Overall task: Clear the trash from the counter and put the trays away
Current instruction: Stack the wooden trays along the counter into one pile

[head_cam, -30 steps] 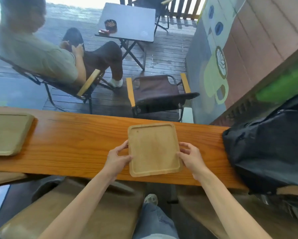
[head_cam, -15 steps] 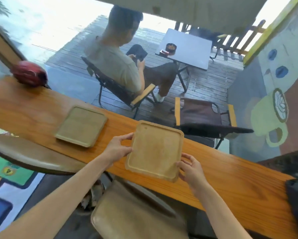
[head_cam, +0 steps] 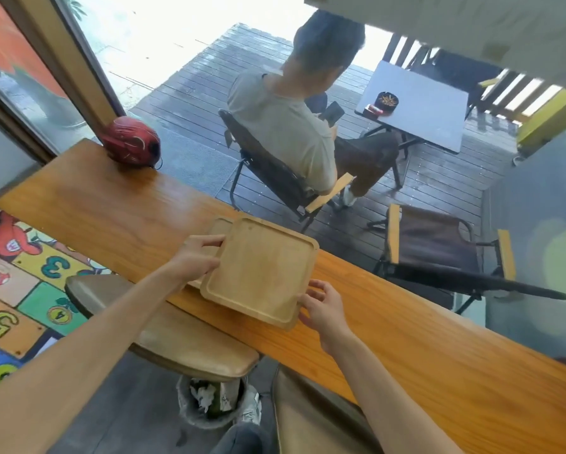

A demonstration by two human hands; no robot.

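I hold a square wooden tray (head_cam: pixel 262 270) over the long wooden counter (head_cam: pixel 406 339). My left hand (head_cam: pixel 196 257) grips its left edge and my right hand (head_cam: pixel 321 306) holds its near right corner. The tray sits over a second wooden tray (head_cam: pixel 218 226), of which only the far left corner and a strip of the left edge show. Whether the two trays touch I cannot tell.
A red helmet (head_cam: pixel 132 145) rests at the counter's far left end. Two stools (head_cam: pixel 176 335) stand under the counter, and a bin with trash (head_cam: pixel 209 404) is on the floor between them. Beyond the glass a person sits on a chair by a small table (head_cam: pixel 416 103).
I carried the tray leftward along the counter, from in front of the empty chair to over the second tray. The view swung left, bringing in the helmet and the bin.
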